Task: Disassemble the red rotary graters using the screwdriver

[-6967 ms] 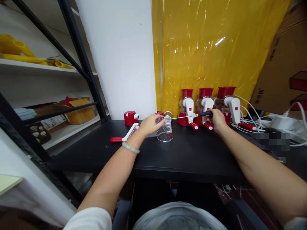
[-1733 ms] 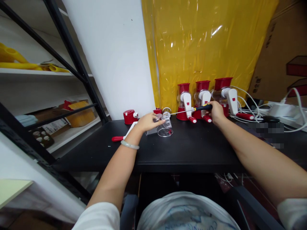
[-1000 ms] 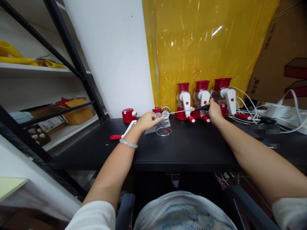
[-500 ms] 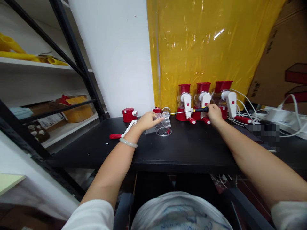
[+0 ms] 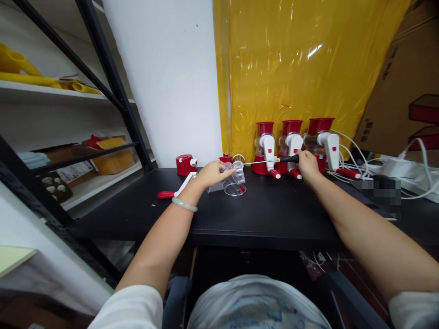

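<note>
My left hand (image 5: pixel 215 174) is closed around a clear plastic grater body (image 5: pixel 236 186), which lies on its side on the black tabletop. In my right hand (image 5: pixel 307 165) is the dark handle of a screwdriver (image 5: pixel 265 161), held level. Its long shaft points left, and the tip meets the clear body near its far end; the exact contact is too small to make out. Left of my left hand are a red base part (image 5: pixel 185 164) with a white knob and a white crank handle (image 5: pixel 183 184) with a red grip. A small red part (image 5: pixel 225 158) stands behind the clear body.
Several red-and-white rotary graters (image 5: pixel 291 146) stand upright along the back, close to my right hand. White cables (image 5: pixel 363 167) and a power adapter (image 5: pixel 394 163) crowd the right side. A black-framed shelf (image 5: pixel 113 77) rises at the left; a large cardboard box (image 5: pixel 387 100) leans at the right.
Both hands, the screwdriver and the clear body keep almost the same places. The whole view has shifted very slightly.
</note>
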`<state>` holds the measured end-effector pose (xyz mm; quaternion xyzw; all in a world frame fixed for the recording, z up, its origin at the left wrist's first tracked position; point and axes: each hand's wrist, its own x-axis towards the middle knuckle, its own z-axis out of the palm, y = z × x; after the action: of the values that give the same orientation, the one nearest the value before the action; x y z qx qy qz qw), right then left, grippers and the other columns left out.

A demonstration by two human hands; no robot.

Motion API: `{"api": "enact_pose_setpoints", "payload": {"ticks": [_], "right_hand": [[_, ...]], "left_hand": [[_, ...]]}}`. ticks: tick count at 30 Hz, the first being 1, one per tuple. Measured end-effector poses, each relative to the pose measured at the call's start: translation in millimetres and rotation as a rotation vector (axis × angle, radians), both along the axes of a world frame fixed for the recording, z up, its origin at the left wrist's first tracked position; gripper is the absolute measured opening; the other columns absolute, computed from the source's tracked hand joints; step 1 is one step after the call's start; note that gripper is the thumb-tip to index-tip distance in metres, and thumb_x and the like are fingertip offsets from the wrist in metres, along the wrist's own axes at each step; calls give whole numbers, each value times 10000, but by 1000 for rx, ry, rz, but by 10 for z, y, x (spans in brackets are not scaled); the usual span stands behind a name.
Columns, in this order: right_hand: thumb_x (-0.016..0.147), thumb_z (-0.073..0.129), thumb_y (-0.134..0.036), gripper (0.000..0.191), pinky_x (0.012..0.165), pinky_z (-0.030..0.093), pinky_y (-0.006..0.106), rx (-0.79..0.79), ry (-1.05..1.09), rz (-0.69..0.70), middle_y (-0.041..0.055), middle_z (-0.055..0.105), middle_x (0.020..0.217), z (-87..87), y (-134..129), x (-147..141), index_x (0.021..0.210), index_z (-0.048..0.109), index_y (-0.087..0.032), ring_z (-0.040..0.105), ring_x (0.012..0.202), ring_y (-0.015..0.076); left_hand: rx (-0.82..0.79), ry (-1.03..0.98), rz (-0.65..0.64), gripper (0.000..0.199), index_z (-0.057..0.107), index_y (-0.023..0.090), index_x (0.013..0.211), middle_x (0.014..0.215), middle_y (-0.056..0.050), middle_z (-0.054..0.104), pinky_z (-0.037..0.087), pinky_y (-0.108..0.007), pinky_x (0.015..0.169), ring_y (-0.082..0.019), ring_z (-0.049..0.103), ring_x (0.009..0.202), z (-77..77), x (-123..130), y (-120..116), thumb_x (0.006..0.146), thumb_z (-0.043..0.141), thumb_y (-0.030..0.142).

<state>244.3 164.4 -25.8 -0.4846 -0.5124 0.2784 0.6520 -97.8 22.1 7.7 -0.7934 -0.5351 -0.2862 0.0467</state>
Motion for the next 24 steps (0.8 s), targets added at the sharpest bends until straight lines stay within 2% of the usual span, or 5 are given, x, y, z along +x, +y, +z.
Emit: {"api": "enact_pose_setpoints", "payload": {"ticks": [7,10,14,20,24], "right_hand": [[903,643,-316,285,484,378,247,-11,46,18,-52,471,533,2,6,-5,663,515,-232,451,491,130],[906,605,-241,222,424,338,229,-59,113,50,-53,466,492,43,-45,-35,693,547,-224,433,440,120],[890,580,-175,138,380,351,201,-81,252,108,-56,504,509,99,-106,-74,758,569,-211,448,402,100],[884,638,-218,118,351,378,169,-123,397,160,-50,563,559,152,-149,-84,803,553,-208,473,381,78],[926,633,-258,172,373,420,167,-114,380,172,-32,571,546,143,-137,-82,778,571,-196,487,381,78]], "left_hand": [[3,-11,2,563,562,215,579,741,-65,639,466,-376,779,-203,611,771,-14,-5,14,943,546,644],[9,-2,-3,584,536,217,567,708,-53,606,448,-372,748,-194,586,734,-10,-1,7,948,527,658],[2,-2,6,585,565,216,571,732,-58,622,452,-371,752,-197,593,747,-4,2,-2,946,525,662],[3,3,1,569,582,217,588,772,-66,647,463,-380,783,-204,615,780,-8,2,4,949,527,653],[-2,-1,9,573,550,222,575,740,-64,625,451,-382,745,-199,595,743,-7,7,-1,947,529,656]]}}
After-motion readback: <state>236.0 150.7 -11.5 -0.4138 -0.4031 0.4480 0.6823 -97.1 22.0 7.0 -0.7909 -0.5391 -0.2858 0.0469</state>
